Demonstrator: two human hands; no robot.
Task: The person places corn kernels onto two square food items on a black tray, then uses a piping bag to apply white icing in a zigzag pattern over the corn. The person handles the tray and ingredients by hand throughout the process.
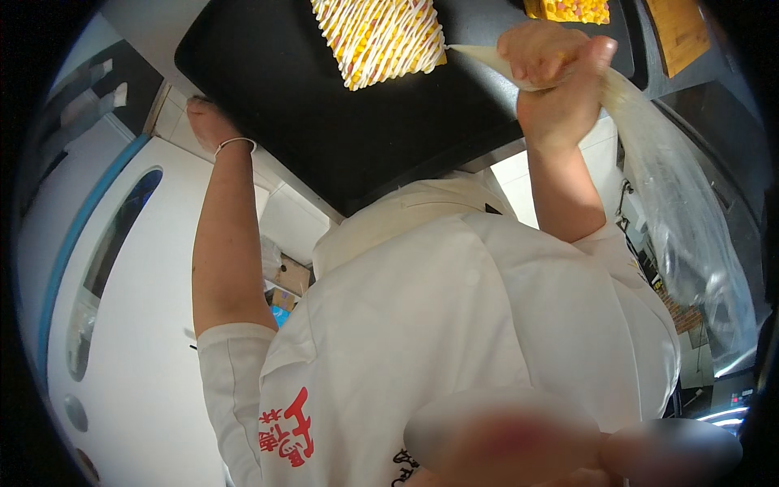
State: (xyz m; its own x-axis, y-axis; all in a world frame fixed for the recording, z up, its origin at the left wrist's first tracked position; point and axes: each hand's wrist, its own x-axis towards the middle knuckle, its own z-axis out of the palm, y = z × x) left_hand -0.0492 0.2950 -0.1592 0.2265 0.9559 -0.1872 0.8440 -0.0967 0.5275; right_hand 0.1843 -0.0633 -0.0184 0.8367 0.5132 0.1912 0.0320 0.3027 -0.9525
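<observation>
My right hand (560, 77) is closed around a clear plastic piping bag (677, 195) with a pale filling near its tip. The bag's long loose end hangs down on the right. Its narrow tip points left and meets the right edge of a rectangular topped bread (381, 40). Yellow corn and pinkish bits cover the bread, with white zigzag lines of sauce across them. It lies on a large black tray (357, 138). At the tray's left edge, my left hand (213, 123) is curled against the rim, its fingertips partly hidden.
A second corn-topped piece (572, 10) sits at the tray's far right. Beyond that corner stands a wooden board (677, 36). To my left is a white door-like panel (154, 292) with an oval window and blue edging. Boxes (288, 277) lie low beneath the tray.
</observation>
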